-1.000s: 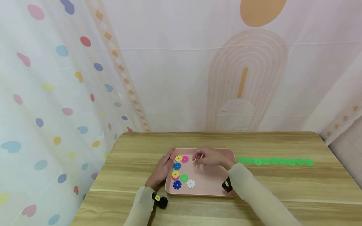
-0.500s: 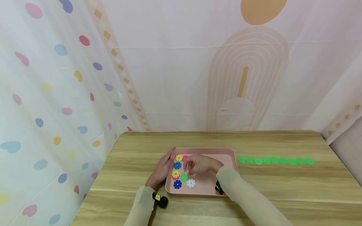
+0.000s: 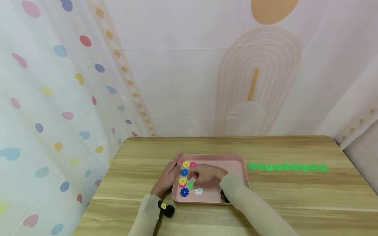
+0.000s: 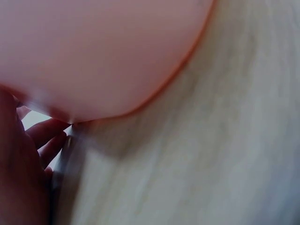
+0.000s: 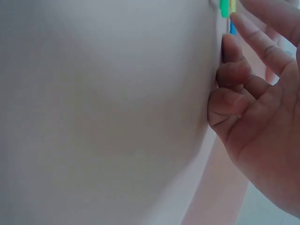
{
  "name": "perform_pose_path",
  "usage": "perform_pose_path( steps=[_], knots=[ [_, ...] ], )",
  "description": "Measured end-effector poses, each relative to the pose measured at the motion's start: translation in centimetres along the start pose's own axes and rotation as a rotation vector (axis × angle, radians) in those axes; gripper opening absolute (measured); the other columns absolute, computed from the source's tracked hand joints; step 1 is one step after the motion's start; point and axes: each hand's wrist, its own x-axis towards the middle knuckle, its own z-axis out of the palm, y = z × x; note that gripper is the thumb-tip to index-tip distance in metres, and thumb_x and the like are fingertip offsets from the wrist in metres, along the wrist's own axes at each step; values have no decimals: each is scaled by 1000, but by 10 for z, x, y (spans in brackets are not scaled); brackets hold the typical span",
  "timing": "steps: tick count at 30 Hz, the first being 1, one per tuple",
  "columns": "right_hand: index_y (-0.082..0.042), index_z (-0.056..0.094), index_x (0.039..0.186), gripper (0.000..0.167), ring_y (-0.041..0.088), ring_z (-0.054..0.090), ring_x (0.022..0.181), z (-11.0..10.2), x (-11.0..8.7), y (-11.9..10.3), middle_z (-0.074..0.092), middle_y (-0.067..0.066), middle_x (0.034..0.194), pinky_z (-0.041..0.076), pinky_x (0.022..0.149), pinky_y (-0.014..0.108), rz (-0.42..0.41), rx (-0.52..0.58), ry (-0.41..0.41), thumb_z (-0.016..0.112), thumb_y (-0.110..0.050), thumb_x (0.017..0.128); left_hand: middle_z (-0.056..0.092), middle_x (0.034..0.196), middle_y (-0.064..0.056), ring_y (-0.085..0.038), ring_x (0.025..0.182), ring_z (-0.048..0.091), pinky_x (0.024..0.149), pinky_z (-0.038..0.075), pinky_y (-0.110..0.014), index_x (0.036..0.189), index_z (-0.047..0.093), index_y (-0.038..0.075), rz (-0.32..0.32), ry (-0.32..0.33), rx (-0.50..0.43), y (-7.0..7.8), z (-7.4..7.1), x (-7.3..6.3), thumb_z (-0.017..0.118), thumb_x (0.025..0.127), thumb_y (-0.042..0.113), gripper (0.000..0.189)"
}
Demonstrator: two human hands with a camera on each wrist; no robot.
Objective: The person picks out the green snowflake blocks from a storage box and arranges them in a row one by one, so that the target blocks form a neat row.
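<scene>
In the head view my right hand (image 3: 203, 173) is low over the pink tray (image 3: 218, 200), thumb and index finger apart at a green snowflake disc (image 3: 190, 185). A white snowflake disc (image 3: 199, 191) lies just below the thumb. In the right wrist view the other fingers (image 5: 229, 101) are curled against the tray floor, and a sliver of green disc (image 5: 225, 7) shows by the fingertips. My left hand (image 3: 167, 178) rests along the tray's left side with fingers extended. In the left wrist view its fingers (image 4: 47, 131) touch the outside of the rim.
Along the tray's left side lie yellow (image 3: 185, 164), pink (image 3: 192, 164), blue (image 3: 184, 172) and dark blue discs (image 3: 184, 192), with another yellow disc (image 3: 182, 181) over a pink one. A row of joined green discs (image 3: 285, 167) lies right of the tray on the wooden table (image 3: 295, 196).
My right hand has moved left and down across the tray to the green disc, its thumb and index finger spreading. The left hand has stayed at the tray's side.
</scene>
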Motion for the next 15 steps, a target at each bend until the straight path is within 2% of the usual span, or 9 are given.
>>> perform_pose_path(
  steps=[8,15],
  knots=[
    [-21,67,101,23,10,47,82,3,4,2,52,-1,87,41,74,23,-5,-32,18,80,-13,84,36,157,-11,-31,146,30,119,20,-56,159,23,16,15,-6,8,1,-1,2,31,108,13,52],
    [-20,68,96,20,10,46,80,5,3,3,49,-2,83,40,71,23,-7,4,20,79,-9,84,34,158,-11,-32,147,27,119,18,-57,159,23,16,6,1,18,1,-1,0,32,107,13,52]
  ],
)
